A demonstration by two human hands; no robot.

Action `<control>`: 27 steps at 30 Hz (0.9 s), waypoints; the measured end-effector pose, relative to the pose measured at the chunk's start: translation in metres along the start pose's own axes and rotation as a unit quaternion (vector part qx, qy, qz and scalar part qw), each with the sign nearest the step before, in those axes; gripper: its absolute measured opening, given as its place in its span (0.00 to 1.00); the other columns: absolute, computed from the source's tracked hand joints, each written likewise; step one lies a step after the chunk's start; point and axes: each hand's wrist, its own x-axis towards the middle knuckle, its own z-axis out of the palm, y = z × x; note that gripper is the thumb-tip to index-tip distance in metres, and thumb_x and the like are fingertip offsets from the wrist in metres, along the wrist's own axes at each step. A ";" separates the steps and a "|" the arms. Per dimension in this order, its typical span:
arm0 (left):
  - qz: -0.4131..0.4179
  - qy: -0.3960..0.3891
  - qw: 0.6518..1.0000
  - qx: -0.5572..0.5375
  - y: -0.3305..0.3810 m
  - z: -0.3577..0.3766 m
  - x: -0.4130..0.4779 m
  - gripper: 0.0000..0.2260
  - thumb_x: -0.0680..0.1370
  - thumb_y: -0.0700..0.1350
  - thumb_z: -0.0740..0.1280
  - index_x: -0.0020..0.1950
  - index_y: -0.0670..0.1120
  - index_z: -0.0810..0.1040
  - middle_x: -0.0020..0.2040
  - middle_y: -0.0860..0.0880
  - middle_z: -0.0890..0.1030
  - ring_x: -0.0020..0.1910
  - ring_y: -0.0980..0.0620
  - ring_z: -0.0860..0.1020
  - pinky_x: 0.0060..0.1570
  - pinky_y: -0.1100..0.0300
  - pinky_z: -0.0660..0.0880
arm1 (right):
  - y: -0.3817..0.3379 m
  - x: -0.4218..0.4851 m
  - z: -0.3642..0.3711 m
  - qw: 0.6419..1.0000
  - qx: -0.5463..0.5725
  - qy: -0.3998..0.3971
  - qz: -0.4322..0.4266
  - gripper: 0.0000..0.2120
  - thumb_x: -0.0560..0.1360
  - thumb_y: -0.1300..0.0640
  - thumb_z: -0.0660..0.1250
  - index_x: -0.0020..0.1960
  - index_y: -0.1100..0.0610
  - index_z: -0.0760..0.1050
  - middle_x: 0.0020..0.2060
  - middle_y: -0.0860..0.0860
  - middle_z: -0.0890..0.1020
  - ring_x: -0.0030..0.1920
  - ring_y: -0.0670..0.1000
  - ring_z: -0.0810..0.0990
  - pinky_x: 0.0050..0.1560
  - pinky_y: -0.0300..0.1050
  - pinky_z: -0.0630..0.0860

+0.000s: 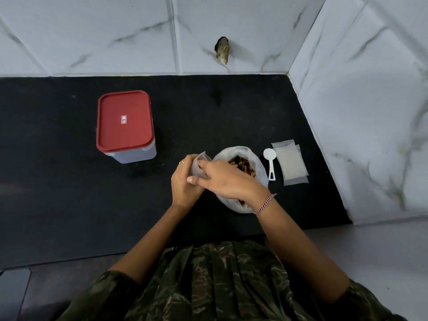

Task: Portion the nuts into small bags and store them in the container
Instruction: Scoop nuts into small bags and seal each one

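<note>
Both hands on one small bag [201, 165], counter [69, 193] centre.
Left hand [185, 184] and right hand [228, 181] fingers pinch it together; nuts [243, 166] in open sack at 3 o'clock; lidded container [125, 126] at 10 o'clock.

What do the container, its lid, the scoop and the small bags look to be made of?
Container: probably plastic, with frosted, see-through walls. Lid: red opaque plastic by the look of it, a smooth moulded rim with a slight sheen. Scoop: white, likely plastic, moulded in one piece with a slotted handle. Small bags: thin clear plastic film, lying flat, with the dark counter showing through.
</note>
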 end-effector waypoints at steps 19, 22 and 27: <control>0.044 0.032 0.994 -0.094 0.011 0.001 0.000 0.20 0.69 0.46 0.75 0.56 0.47 0.72 0.49 0.51 0.79 0.49 0.52 0.80 0.48 0.53 0.78 | 0.019 0.000 0.012 0.954 0.091 0.283 -0.042 0.10 0.73 0.59 0.70 0.47 0.52 0.68 0.35 0.42 0.74 0.34 0.40 0.75 0.36 0.31 0.72; 0.035 0.046 0.994 -0.089 0.009 0.000 -0.002 0.19 0.70 0.47 0.76 0.54 0.41 0.73 0.49 0.49 0.81 0.51 0.58 0.81 0.51 0.63 0.77 | 0.053 0.003 0.005 0.918 0.191 0.346 0.034 0.06 0.75 0.51 0.68 0.49 0.52 0.74 0.40 0.44 0.79 0.40 0.41 0.79 0.39 0.33 0.76; 0.016 0.025 0.997 -0.075 0.001 -0.005 -0.011 0.22 0.69 0.50 0.75 0.56 0.40 0.73 0.51 0.45 0.82 0.54 0.56 0.81 0.54 0.63 0.76 | 0.157 -0.005 0.007 0.867 0.027 0.430 0.251 0.08 0.75 0.58 0.68 0.53 0.59 0.76 0.48 0.54 0.79 0.50 0.51 0.78 0.46 0.41 0.74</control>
